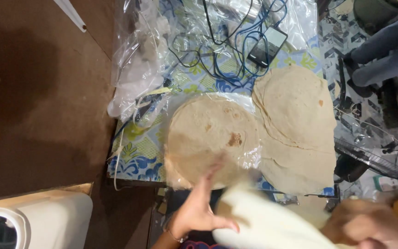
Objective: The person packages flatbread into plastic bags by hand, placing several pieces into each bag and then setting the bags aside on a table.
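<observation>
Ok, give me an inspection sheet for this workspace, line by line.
Surface: small table under a blue, green and yellow patterned cloth.
Job's things: one flatbread on clear plastic film; a loose stack of flatbreads beside it; a blurred pale flatbread between the hands.
Clutter: crumpled clear plastic bags at the far corner; a phone.
Hands: left hand with fingers spread, fingertips touching the film-covered flatbread; right hand blurred, on the pale flatbread.
Cables: tangled black and blue cables by the phone.
Surroundings: brown floor; white plastic container; another person's legs; a fan grille.
</observation>
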